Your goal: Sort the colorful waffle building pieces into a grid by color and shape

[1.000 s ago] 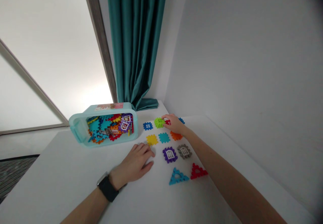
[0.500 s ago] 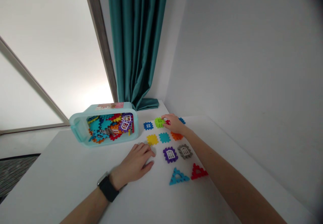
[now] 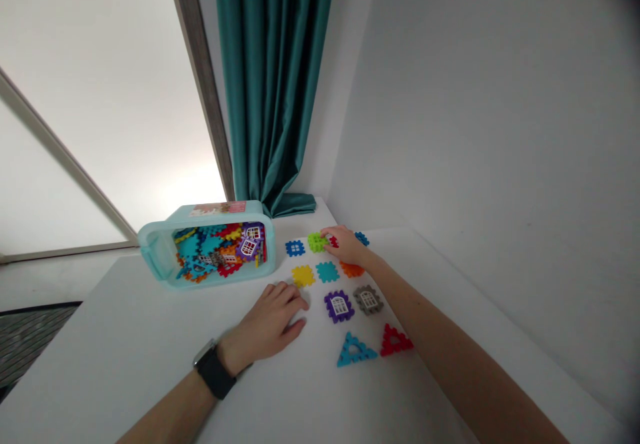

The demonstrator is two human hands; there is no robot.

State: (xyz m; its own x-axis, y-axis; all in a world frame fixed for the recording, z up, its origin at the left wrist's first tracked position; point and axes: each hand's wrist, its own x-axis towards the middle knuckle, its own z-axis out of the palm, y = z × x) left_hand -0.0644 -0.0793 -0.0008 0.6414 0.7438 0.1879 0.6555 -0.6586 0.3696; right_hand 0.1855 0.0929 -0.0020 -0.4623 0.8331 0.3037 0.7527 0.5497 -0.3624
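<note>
My right hand [image 3: 345, 244] reaches to the far row of plastic interlocking building tiles, its fingertips at the right edge of a lime-green tile [image 3: 317, 242]. A red tile [image 3: 334, 241] shows partly between finger and thumb; the palm hides the rest. Flat on the table rests my left hand [image 3: 275, 317], fingers apart and holding nothing, close to a yellow tile [image 3: 303, 276]. Around them lie blue [image 3: 295, 248], turquoise [image 3: 327, 272] and orange [image 3: 352, 269] square tiles, purple [image 3: 339, 306] and grey [image 3: 369, 300] window tiles, and blue [image 3: 356, 349] and red [image 3: 395, 340] triangles.
A pale turquoise bin [image 3: 270, 257] lies on its side at the back left, full of mixed tiles. Another blue tile [image 3: 362, 238] sits beyond my right wrist. A green curtain [image 3: 275, 97] hangs behind the white table [image 3: 125, 351]; a wall [image 3: 475, 131] borders the right.
The view has shifted very slightly. Both hands and the tiles keep their places on the table.
</note>
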